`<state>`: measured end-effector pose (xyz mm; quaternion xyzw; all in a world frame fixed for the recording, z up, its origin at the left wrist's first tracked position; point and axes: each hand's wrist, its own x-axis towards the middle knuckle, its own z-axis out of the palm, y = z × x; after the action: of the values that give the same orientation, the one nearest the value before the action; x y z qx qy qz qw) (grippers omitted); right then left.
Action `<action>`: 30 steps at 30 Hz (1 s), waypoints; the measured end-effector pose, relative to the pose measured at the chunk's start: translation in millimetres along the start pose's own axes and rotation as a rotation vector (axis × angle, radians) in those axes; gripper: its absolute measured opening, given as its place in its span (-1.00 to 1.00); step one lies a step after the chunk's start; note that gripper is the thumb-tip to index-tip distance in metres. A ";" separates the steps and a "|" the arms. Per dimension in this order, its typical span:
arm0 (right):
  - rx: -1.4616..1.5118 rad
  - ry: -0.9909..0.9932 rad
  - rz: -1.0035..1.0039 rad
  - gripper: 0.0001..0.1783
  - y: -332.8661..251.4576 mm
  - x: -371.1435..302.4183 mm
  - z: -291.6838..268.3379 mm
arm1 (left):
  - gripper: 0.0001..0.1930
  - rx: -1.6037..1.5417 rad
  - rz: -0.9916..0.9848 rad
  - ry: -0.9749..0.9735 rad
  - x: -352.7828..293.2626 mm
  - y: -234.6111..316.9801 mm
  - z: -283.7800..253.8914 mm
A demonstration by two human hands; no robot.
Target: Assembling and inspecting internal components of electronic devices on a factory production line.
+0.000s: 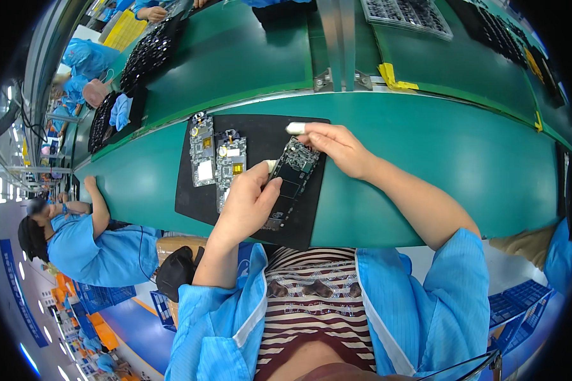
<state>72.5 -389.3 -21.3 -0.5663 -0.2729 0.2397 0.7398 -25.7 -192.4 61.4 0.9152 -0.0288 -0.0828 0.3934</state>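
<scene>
Black circuit board (290,183): probably light, stiff, fragile; edge-hold advised. Left hand (249,202) pinches it; right hand (341,150), far end: grip unclear.

An open blue jacket (435,298) with white edging covers a maroon-and-cream striped top (308,324) with glittery decoration; white fingertip covers (295,128) are worn.
</scene>
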 end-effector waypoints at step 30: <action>0.626 -0.156 0.271 -0.54 -13.5 6.6 -12.1 | -0.89 -0.534 -0.110 0.046 -4.1 -21.0 17.3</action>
<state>86.1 -396.8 -9.9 -0.3230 -0.1642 0.4505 0.8159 -33.0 -189.8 35.0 0.7810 0.0526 -0.0879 0.6161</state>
